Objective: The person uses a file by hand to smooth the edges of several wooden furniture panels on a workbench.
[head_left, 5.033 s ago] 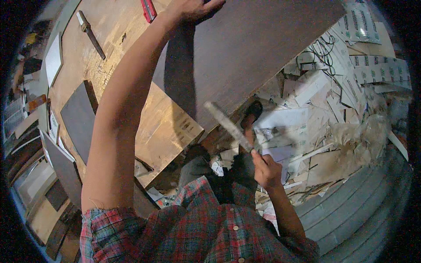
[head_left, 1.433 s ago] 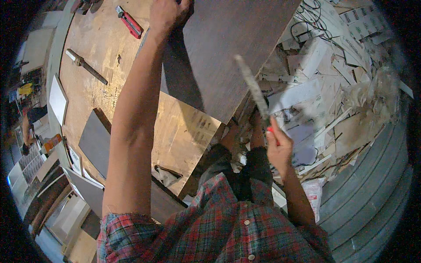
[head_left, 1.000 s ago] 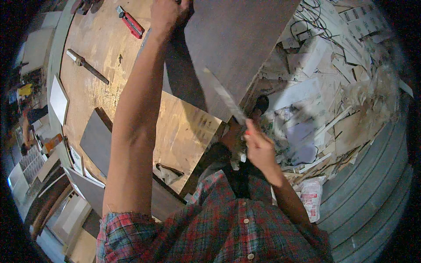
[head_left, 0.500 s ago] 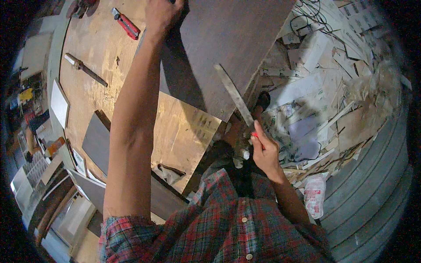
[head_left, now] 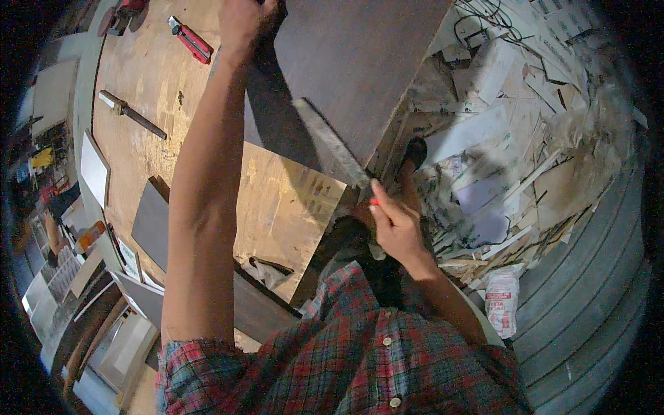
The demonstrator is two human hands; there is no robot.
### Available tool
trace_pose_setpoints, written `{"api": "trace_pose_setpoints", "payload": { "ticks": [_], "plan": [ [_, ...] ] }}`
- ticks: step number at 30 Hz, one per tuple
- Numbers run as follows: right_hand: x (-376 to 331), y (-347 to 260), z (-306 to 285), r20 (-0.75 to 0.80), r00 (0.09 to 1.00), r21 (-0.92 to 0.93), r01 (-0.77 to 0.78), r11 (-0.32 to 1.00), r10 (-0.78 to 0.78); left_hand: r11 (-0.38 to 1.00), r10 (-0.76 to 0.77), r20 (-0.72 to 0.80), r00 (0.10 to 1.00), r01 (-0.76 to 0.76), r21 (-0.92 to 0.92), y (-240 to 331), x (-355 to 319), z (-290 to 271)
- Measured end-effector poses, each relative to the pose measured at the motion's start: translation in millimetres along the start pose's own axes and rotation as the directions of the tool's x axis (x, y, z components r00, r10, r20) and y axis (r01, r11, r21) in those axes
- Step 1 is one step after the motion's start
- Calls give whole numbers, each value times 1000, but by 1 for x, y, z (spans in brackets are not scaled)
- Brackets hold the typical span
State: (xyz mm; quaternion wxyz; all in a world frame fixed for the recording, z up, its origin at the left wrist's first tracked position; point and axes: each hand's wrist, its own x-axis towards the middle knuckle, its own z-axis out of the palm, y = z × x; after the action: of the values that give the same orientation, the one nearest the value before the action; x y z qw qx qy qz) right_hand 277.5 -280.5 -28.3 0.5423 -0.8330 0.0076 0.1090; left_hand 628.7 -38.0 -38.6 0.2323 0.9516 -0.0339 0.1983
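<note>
A flat file (head_left: pixel 333 140) with a grey blade and a bit of red at its handle is in my right hand (head_left: pixel 400 225), fingers wrapped round the handle. The blade slants up and left across the near right corner of a large dark board (head_left: pixel 360 62); whether it touches the edge I cannot tell. My left arm reaches far forward. At the top edge of the picture my left hand (head_left: pixel 243 28) is at the board's left side, its fingers cut off or in shadow. The board lies on a worn wooden tabletop (head_left: pixel 283 200).
On the tabletop lie a red utility knife (head_left: pixel 190 41), a narrow dark-bladed tool (head_left: pixel 131 114), a dark offcut (head_left: pixel 149 225) and a cloth (head_left: pixel 268 273). Scrap sheets and strips (head_left: pixel 512 152) cover the floor at right, beside a white packet (head_left: pixel 501 302). Ridged grey metal (head_left: pixel 595 304) curves at lower right.
My right hand has moved left with the file, bringing its blade further over the dark board's corner. The left hand stays at the board, with the whole view shifted slightly.
</note>
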Motion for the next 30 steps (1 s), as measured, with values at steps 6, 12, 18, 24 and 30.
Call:
{"api": "trace_pose_setpoints", "payload": {
  "ticks": [6, 12, 18, 24, 30],
  "plan": [
    [-3, 4, 6, 0, 1000, 37, 12, 999, -12, 999, 20, 24, 1000, -19, -34, 3, 4, -4],
    [-19, 3, 6, 27, 1000, 43, 1, 999, -2, 995, 91, 154, 984, -96, 31, -19, 15, 8],
    [-28, 7, -22, -4, 1000, 44, 18, 999, -18, 979, 157, 72, 985, -164, 118, -41, 8, 20],
    [78, 80, -124, 147, 984, 22, 101, 995, -103, 984, 141, 87, 986, -150, 100, -27, 0, 0],
    [316, 85, -329, -372, 923, -340, -36, 940, -99, 989, 123, 150, 981, -134, 65, -4, 9, 7]
  ]
}}
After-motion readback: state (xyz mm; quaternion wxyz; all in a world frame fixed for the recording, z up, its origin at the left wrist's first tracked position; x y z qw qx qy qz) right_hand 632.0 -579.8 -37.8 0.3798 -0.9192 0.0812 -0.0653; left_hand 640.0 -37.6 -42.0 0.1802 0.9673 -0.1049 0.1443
